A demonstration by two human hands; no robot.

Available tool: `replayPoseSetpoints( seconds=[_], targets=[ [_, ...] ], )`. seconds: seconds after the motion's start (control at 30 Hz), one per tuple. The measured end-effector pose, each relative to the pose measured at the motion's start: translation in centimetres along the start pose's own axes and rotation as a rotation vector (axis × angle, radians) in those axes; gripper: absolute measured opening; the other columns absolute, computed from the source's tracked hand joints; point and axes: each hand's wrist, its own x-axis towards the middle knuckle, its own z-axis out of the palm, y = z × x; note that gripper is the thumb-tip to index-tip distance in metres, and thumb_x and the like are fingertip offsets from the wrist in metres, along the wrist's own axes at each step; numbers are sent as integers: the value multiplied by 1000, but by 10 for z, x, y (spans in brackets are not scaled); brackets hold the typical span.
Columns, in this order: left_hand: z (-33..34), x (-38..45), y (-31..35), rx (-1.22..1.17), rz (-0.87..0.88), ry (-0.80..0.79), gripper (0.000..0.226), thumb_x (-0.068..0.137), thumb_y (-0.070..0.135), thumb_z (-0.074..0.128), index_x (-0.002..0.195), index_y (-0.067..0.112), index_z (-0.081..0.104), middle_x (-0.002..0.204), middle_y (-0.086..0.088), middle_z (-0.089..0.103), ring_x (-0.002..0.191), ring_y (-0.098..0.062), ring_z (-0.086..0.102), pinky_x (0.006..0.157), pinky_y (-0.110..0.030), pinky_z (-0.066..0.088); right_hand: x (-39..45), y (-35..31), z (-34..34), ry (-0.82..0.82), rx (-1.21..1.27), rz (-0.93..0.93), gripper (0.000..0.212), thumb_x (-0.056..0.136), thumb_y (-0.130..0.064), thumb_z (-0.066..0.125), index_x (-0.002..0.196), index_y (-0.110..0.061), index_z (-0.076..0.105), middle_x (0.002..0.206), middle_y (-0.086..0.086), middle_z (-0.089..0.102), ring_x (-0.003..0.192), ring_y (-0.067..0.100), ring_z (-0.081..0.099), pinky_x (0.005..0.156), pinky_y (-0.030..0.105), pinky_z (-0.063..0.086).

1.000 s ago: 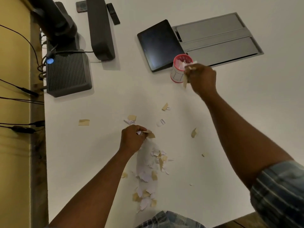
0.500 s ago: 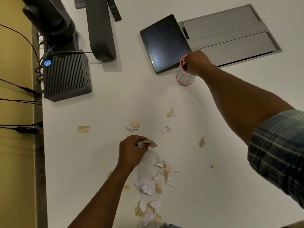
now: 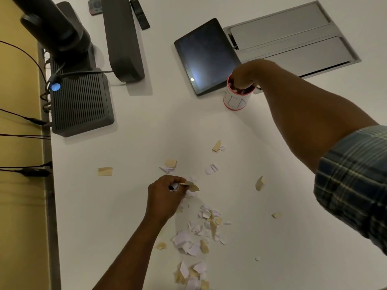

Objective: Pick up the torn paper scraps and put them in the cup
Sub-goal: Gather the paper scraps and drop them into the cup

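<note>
Head view; looks steeply down over table (image 3: 146,126).

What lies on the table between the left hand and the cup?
In the head view, between the left hand and the cup: a white scrap, a tan scrap, otherwise bare table.

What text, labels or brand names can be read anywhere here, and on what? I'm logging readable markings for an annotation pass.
None can be read for certain.
Cup: large dark outlined shapes on its white side, perhaps letters, too blurred and partly turned away to read.
Remote and the small device at the far edge: any markings too small to read.
Tablet: screen dark, no text.
</note>
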Motion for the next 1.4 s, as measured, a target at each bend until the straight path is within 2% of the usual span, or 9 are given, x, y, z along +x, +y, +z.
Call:
replayPoseSetpoints(
  seconds=[0.13,0.43,0.6,0.73,0.83,0.93,1.07,1.23,1.4],
  targets=[
    [2,-1,1,4,2,-20,9,76,20,76,82,25,71,80,20,67,77,13,60,61,-1,44,-12,5,-16,-26,14,-54,45,90,-24,63,129,-5,51,119,19,59,107,36,59,90,46,52],
    [14,7,15,-1,56,-20,9,77,16,76,85,17,73,86,9,70,80,2,64,65,-2,46,-40,14,-5,367,-55,-136,23,89,-17,61,103,1,65,99,19,67,90,31,63,85,35,48],
    [20,27,45,-23,111,9,8,77,14,76,83,16,72,84,4,71,76,-2,65,61,-3,47,-59,8,16,142,-144,-207,39,92,0,46,130,0,51,131,19,54,122,32,49,102,36,40],
    [25,49,76,-11,165,13,8,77,15,76,84,16,72,87,2,71,78,-9,66,66,-9,50,-61,7,12,55,-141,-166,43,92,-1,48,135,0,45,136,17,50,125,31,48,105,36,41],
    [30,63,99,-21,209,10,8,78,12,75,82,18,71,85,1,70,70,-3,64,62,-4,48,-62,10,12,203,-80,-180,30,90,-2,52,118,-1,59,116,17,62,107,30,59,95,38,50],
    [35,81,123,-21,232,23,7,79,13,74,83,18,72,80,5,69,62,6,60,52,-1,43,-63,17,14,519,79,-185,21,84,-10,62,103,-2,67,101,17,67,91,30,65,80,37,56],
    [46,108,162,-11,300,94,7,78,17,74,85,17,73,80,4,68,63,0,62,53,-9,49,-81,31,33,829,352,-184,16,84,-10,58,93,-3,69,86,15,67,74,25,61,61,27,45],
    [74,137,203,97,462,161,7,80,15,72,86,12,72,82,-4,68,70,-16,66,58,-29,59,-118,45,80,837,514,-86,31,82,1,48,100,-8,71,100,13,71,91,29,63,80,38,51],
    [101,160,230,245,574,170,9,84,12,67,90,5,70,88,-10,69,78,-16,65,70,-21,54,-146,44,127,750,599,-57,31,83,4,49,100,-10,71,103,8,71,95,25,64,85,32,48]
  ],
)
